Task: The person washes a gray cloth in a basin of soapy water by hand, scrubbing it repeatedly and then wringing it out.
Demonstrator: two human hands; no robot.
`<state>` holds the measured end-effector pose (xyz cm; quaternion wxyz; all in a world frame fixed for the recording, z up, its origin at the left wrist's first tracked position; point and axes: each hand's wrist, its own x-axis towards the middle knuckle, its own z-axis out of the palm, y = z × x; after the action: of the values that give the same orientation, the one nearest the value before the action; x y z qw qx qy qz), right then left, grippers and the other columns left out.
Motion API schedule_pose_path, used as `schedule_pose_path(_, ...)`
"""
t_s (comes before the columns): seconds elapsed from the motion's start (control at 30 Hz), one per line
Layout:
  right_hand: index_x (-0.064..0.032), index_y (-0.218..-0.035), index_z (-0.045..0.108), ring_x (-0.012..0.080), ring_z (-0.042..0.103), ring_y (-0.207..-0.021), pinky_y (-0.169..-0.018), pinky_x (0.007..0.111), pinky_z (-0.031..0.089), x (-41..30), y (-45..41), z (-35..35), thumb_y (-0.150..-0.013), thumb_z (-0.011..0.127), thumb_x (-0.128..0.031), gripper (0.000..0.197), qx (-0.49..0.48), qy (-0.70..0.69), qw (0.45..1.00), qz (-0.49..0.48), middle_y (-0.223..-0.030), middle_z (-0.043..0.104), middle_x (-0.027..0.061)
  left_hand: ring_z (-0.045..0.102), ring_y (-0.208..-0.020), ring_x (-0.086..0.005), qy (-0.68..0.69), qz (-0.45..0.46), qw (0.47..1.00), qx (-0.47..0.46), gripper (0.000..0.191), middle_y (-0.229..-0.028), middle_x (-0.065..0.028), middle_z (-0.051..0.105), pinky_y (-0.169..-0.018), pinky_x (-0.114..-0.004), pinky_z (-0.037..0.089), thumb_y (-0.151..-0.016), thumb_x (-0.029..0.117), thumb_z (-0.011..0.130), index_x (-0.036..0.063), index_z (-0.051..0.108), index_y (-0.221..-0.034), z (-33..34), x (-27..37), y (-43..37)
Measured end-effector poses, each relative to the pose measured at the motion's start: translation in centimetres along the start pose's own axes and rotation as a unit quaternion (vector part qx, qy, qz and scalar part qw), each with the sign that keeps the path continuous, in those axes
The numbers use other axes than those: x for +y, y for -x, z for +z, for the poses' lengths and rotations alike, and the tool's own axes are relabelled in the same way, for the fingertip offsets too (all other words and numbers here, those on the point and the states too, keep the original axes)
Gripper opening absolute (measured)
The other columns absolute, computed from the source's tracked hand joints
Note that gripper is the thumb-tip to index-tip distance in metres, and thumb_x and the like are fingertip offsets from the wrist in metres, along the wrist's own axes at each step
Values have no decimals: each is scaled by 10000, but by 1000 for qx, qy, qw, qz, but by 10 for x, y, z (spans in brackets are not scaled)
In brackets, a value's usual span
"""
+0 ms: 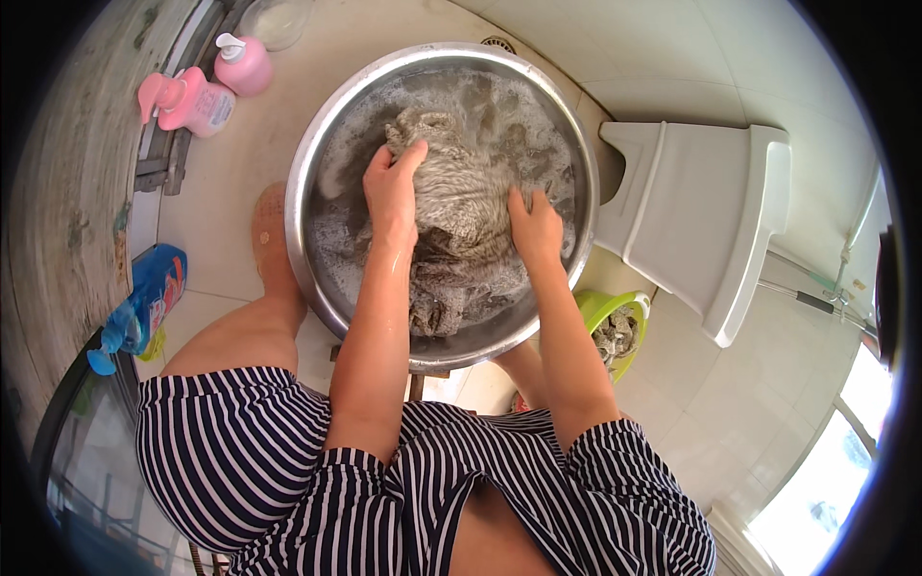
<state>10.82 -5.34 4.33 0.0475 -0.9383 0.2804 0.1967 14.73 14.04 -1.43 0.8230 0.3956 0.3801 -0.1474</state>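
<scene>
A large round metal basin (301, 237) holds murky, sudsy water (346, 144) in front of me. Wet brownish-grey patterned cloth (461, 180) lies bunched in its middle, partly under the water and blurred at its right side. My left hand (392, 191) grips the cloth at its left edge, thumb on top. At the right edge of the cloth is my right hand (535, 223), its fingers bent down against the fabric; some fingertips are hidden. A fold of the cloth trails towards the near side of the basin.
Two pink pump bottles (245, 66) (194, 104) stand at the upper left. A blue bottle (155, 288) is at the left by the wooden panel (65, 216). To the right are a white ceramic fixture (691, 209) and a green tub (639, 302) holding wet cloth (616, 335). A floor drain (498, 45) lies beyond the basin.
</scene>
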Motion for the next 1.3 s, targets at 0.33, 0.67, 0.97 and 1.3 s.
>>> schedule_pose_path(0.33, -240, -1455, 535, 466, 387, -1412, -1128, 564, 360, -44, -15, 59, -960, 512, -596, 609, -111, -9, 957, -270, -1584, 338, 224, 465, -1346, -377, -669, 217, 711, 28, 408, -1533, -175, 431, -1108, -568, 377, -939, 214, 633, 147, 647, -1341, -33, -102, -4)
schedule_pose_path(0.67, -184, -1442, 524, 348, 550, -1299, -1092, 482, 433, 69, -140, 162, -972, 526, -510, 572, -177, 359, 888, -228, -1461, 509, 218, 529, -1239, -457, -406, 98, 909, 9, 569, -1350, -238, 607, -1051, -561, 420, -1000, 441, 540, 55, 557, -1417, 0, -87, -5)
schedule_pose_path(0.97, 16, -1367, 571, 369, 581, -1276, -1094, 399, 427, -77, 37, -2, -862, 733, -273, 603, -21, -379, 925, -8, -1374, 601, 257, 480, -1382, -331, 71, -269, 952, -128, 923, -1453, -226, 520, -1077, -539, 445, -920, 797, 439, 80, 474, -1501, 6, -46, 5)
schedule_pose_path(1.3, -74, -1114, 725, 272, 751, -759, -684, 365, 590, -77, 68, -6, -887, 724, -210, 265, 48, -190, 913, -358, -928, 755, 164, 615, -1134, -232, 91, -101, 963, -234, 545, -1324, -113, 615, -1025, -368, 478, -1010, 432, 601, 7, 579, -1350, 8, -65, 6)
